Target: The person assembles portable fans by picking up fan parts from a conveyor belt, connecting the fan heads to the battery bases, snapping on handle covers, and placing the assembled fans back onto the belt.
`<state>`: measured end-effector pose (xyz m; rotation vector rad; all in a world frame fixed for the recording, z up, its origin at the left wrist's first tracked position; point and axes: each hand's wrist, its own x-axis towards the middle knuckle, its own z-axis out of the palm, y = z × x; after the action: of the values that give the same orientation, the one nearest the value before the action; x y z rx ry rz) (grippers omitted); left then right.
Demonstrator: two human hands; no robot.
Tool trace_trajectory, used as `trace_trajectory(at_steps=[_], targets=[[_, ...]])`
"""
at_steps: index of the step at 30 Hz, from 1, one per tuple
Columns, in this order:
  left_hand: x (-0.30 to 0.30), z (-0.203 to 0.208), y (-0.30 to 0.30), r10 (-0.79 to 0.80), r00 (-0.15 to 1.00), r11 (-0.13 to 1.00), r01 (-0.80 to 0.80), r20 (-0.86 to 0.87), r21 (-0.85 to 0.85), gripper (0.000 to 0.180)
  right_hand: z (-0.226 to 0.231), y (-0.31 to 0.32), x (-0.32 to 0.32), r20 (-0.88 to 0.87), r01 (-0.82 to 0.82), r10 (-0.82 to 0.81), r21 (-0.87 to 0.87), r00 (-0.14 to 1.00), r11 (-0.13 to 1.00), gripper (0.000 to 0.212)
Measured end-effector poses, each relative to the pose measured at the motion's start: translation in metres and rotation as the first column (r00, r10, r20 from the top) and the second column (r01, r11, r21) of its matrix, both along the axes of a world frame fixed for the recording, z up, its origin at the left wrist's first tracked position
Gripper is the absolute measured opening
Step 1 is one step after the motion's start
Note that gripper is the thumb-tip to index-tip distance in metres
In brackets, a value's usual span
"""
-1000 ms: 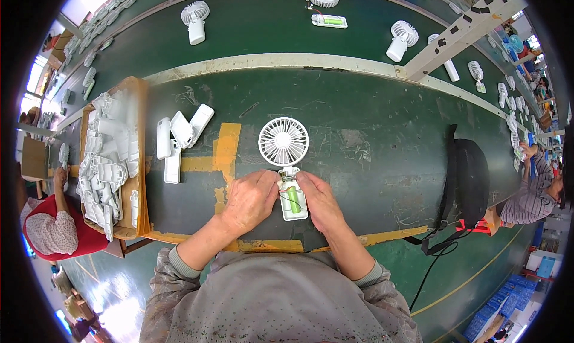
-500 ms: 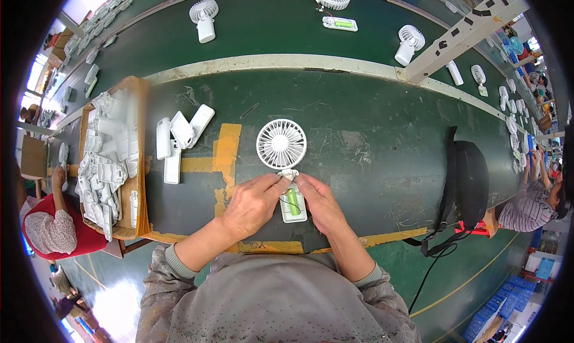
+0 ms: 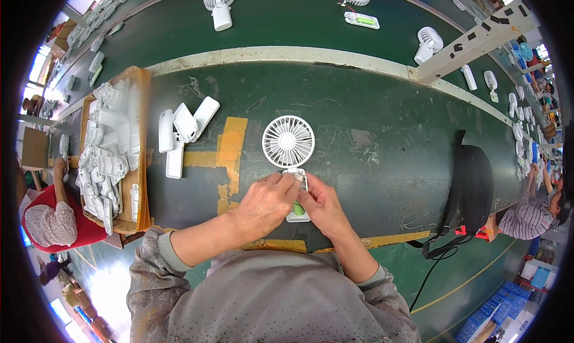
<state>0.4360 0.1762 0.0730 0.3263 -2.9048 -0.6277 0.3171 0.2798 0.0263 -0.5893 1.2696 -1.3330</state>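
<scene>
A small white hand-held fan [image 3: 288, 142] lies flat on the dark green table [image 3: 371, 127], round grille away from me. Its handle [image 3: 297, 211] is open and shows a green battery. My left hand [image 3: 265, 205] covers the handle's left side, fingertips pressing near its top. My right hand [image 3: 323, 205] grips the handle from the right, thumb and fingers meeting the left fingers over the open compartment. Most of the handle is hidden under both hands.
Several white handle covers [image 3: 182, 132] lie left of the fan. A wooden tray [image 3: 139, 133] heaped with white plastic parts stands at the far left. More fans [image 3: 220, 5] ride the belt beyond. A black bag [image 3: 472, 184] sits at right. Other workers sit at both sides.
Both hands have closed in over the open handle, hiding more of the green battery. The fans on the far belt have moved to the right.
</scene>
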Motion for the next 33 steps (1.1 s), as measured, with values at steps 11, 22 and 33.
trace_trajectory(at_steps=[11, 22, 33], targets=[[0.000, -0.001, -0.004, 0.114, 0.990, 0.989, -0.104, -0.087, 0.109, 0.031, 0.001, -0.004, -0.004, 0.024, 0.020, -0.020, 0.005, 0.999, 1.000, 0.024], [0.016, -0.015, 0.015, 0.568, 0.823, 0.680, -0.483, 0.020, 0.551, 0.010, -0.005, -0.012, 0.013, 0.223, 0.260, -0.280, 0.112, 0.934, 0.959, 0.022], [0.007, -0.019, 0.035, 0.290, 0.951, 0.936, -0.306, -0.110, -0.172, 0.012, -0.007, -0.011, 0.022, 0.126, 0.350, -0.356, 0.066, 0.926, 0.934, 0.021]])
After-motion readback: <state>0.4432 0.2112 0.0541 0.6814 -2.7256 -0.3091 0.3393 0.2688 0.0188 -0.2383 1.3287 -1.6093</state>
